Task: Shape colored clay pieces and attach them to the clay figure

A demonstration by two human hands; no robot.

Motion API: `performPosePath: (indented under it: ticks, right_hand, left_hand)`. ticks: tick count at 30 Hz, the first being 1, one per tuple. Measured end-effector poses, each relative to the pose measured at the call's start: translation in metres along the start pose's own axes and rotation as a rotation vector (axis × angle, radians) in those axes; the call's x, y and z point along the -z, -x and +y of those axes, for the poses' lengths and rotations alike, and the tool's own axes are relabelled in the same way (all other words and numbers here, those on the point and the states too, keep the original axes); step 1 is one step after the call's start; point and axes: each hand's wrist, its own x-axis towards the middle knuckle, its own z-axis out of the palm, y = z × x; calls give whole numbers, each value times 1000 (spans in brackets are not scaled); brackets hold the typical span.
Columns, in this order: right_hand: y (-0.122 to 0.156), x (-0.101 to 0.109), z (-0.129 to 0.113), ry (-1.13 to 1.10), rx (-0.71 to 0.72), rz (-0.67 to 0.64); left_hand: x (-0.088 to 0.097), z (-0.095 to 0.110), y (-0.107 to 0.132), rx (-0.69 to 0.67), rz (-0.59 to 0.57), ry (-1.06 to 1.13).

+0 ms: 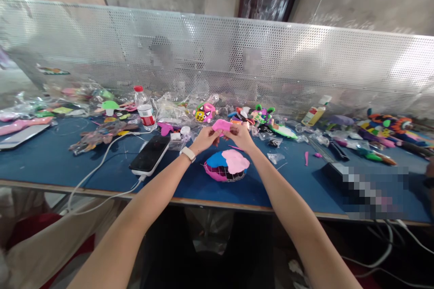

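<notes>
Between my two hands a flat piece of pink modelling clay (222, 125) is held up above the table. My left hand (204, 139), with a pale band on its wrist, pinches the left edge of the clay. On the opposite edge my right hand (240, 135) has its fingers closed. Just below them, on the blue table, lies a rounded form (226, 165) partly covered in blue, light pink and magenta clay, with a dark part crossed by white lines. A thin pink stick (236, 147) lies behind this form.
A phone (150, 156) on a white power bank with a cable lies to the left, near a red-capped bottle (146, 110). Behind my hands stands a pink clay figure (205, 112) with a yellow cat face. Plastic bags and clay pieces line the perforated metal screen (217, 54).
</notes>
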Motion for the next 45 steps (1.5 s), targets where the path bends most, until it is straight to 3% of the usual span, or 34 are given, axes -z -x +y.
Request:
performPosePath:
  ticks: [6, 12, 21, 38, 45]
  right_hand:
    - [2, -3, -2, -62, -35, -67]
    - [1, -3, 0, -72, -39, -33]
    - [1, -2, 1, -107, -76, -29]
    - [-1, -3, 3, -168, -97, 98]
    - [-3, 2, -3, -108, -15, 217]
  left_hand:
    - [2, 3, 1, -82, 16, -59]
    - [0, 5, 3, -70, 43, -145]
    - [-2, 11, 4, -104, 22, -73]
    - [-5, 12, 7, -101, 40, -55]
    - [-3, 11, 3, -71, 90, 0]
